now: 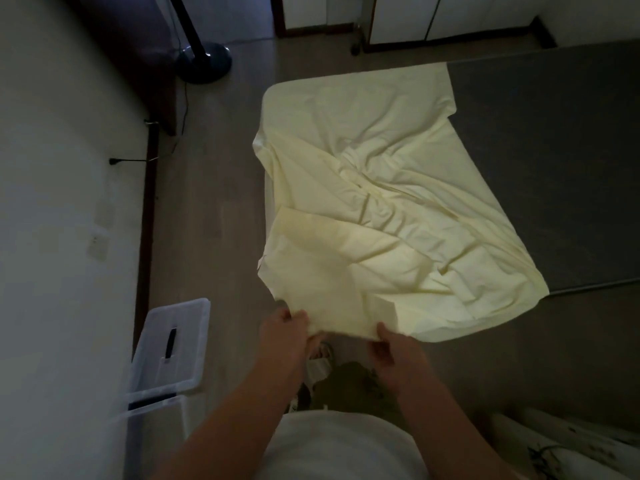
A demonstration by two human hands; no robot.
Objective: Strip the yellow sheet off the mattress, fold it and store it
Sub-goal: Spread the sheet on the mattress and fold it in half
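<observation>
Head view, dim light. The left hand (285, 329) holds the near edge of the yellow sheet (367, 202), fingers curled over the fabric. Just beside it, the right hand (394, 351) pinches the same edge, thumb on top and the other fingers hidden beneath the cloth. A short span of the hem runs between the two hands. From the grip the sheet extends away and to the right. It lies rumpled, with several layers doubled over one another, on the left part of the grey mattress (554, 168). Its far left corner still lies smooth over the mattress corner, and its right edge runs diagonally across bare mattress surface. The part nearest the hands hangs off the mattress above the floor (207, 202). Left of the left hand, and apart from it, stands a clear plastic box (152, 420) against the wall. Its lid (173, 344) is tilted up at the far side; whether the lid is attached cannot be told. Well beyond the grip, to the far left, a dark round stand base (203, 62) rests on the floor.
</observation>
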